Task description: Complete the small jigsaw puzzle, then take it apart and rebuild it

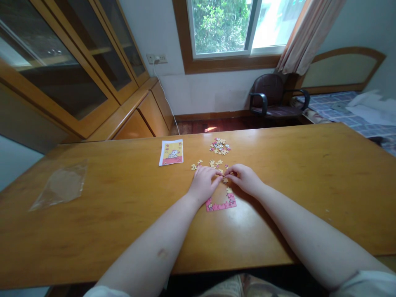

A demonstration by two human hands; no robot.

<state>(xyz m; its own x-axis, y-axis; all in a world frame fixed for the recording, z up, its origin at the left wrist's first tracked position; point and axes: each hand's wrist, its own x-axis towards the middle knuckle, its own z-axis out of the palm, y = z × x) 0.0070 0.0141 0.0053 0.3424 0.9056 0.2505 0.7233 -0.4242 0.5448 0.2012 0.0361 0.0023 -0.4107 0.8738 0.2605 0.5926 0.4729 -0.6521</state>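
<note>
Above the table, my left hand (206,181) and my right hand (245,178) meet fingertip to fingertip. Both pinch at a small puzzle piece (223,176), mostly covered by the fingers. Below them lies a partly joined pink puzzle border (221,206), its left side partly behind my left hand. Loose yellow puzzle pieces (215,163) are scattered just beyond my fingers, and a few more pieces (196,165) lie past my left knuckles. A heaped pile of puzzle pieces (220,146) sits farther back.
A picture card (171,152) with a white animal on yellow and pink lies at the back left. A clear plastic bag (63,183) rests on the wooden table (130,218) at far left. Beyond the table stand a glass-door cabinet (123,88) and a dark armchair (272,97).
</note>
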